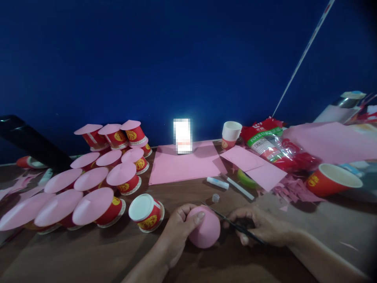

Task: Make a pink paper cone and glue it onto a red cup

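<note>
A round pink paper cone [207, 232] is pinched in my left hand [184, 224], the thumb lying over its top face. My right hand [255, 224] grips dark scissors [235, 225], whose blades reach toward the upper right edge of the cone. Whether the blades touch the paper is hard to tell. Left of my left hand, an upside-down red paper cup [149, 220] stands on the table with a white base facing up. Behind the hands lie a small clear cap [215, 197] and a white glue stick [218, 183].
On the left stand several red cups topped with pink cones [92, 206], some stacked. Pink paper sheets [185, 165] lie at the back below a glowing, blurred screen [182, 135]. To the right are stacked cups [231, 133], a cup package [265, 145], an orange-red cup [332, 181] and paper scraps [291, 190].
</note>
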`<act>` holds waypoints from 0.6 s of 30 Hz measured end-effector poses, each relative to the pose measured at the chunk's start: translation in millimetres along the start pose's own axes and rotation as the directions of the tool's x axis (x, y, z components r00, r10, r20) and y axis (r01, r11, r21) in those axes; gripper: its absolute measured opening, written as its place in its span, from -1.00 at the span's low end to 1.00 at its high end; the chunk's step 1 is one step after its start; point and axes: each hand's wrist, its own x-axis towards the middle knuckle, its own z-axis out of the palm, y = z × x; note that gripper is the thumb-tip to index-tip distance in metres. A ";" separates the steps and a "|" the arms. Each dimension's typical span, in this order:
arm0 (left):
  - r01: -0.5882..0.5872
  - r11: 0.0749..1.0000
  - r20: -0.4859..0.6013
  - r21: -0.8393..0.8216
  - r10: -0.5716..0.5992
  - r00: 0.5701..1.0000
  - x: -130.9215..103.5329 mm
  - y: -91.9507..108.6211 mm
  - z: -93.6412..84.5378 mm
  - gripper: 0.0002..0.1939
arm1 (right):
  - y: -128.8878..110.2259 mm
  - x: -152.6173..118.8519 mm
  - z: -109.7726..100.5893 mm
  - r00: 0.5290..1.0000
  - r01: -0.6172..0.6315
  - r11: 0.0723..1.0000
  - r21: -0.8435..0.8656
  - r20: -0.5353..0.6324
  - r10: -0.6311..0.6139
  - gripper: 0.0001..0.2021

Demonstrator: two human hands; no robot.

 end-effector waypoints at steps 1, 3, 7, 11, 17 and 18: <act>0.001 1.000 0.003 -0.002 -0.001 1.000 -0.1 -0.1 0.1 -0.71 | -0.1 0.0 0.0 1.000 -0.005 1.000 0.006 0.002 0.005 -0.63; 0.002 1.000 0.007 -0.010 -0.002 1.000 -0.4 0.2 0.5 -0.70 | -0.6 -0.2 0.0 1.000 -0.011 1.000 0.013 0.004 0.010 -0.64; 0.000 0.999 0.006 -0.036 0.000 1.000 -1.0 1.2 1.2 -0.72 | -1.5 -0.4 0.1 1.000 -0.008 1.000 0.009 -0.001 0.008 -0.64; -0.006 0.999 0.010 -0.040 0.006 1.000 -0.9 1.2 0.9 -0.72 | -2.0 -0.5 0.2 1.000 -0.012 1.000 0.009 0.000 0.012 -0.63; 0.000 1.000 0.004 -0.025 0.000 1.000 -1.1 1.7 1.2 -0.71 | -2.6 -0.9 0.1 0.999 -0.040 0.999 0.006 -0.013 0.040 -0.61; 0.000 1.000 0.005 -0.021 0.001 1.000 -1.2 2.1 1.4 -0.71 | -2.4 -0.9 0.1 0.999 -0.041 0.999 0.009 -0.014 0.041 -0.62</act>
